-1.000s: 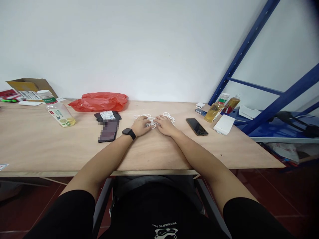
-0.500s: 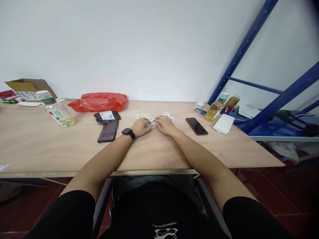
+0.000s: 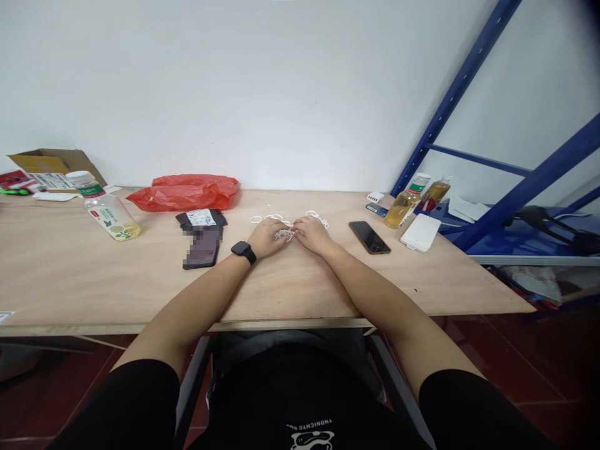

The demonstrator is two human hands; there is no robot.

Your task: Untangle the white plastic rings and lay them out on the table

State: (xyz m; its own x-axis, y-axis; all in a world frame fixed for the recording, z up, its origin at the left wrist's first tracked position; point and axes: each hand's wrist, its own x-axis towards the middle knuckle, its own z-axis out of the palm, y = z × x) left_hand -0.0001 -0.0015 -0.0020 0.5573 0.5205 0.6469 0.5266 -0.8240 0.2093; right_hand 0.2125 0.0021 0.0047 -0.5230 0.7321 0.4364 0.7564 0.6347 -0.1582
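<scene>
Several thin white rings (image 3: 255, 220) lie on the wooden table, some loose at the left, some bunched between and behind my hands. My left hand (image 3: 266, 237), with a black watch (image 3: 242, 249) at its wrist, has its fingers bent over the white rings. Close beside it, my right hand (image 3: 310, 235) curls its fingertips at the same bunch, nearly touching the left fingertips. Both hands' fingers are pressed close on white rings; which rings are gripped is partly hidden. More rings (image 3: 320, 219) lie just behind my right hand.
To the left are a red plastic bag (image 3: 185, 192), a dark package (image 3: 202, 237), a bottle (image 3: 110, 212) and a cardboard box (image 3: 60, 164). A phone (image 3: 369, 237), a white case (image 3: 420, 234) and a bottle (image 3: 405, 203) are at the right, near a blue rack (image 3: 457, 87).
My left hand has shifted slightly to the right, nearer my right hand. The rings between my hands are bunched closer together.
</scene>
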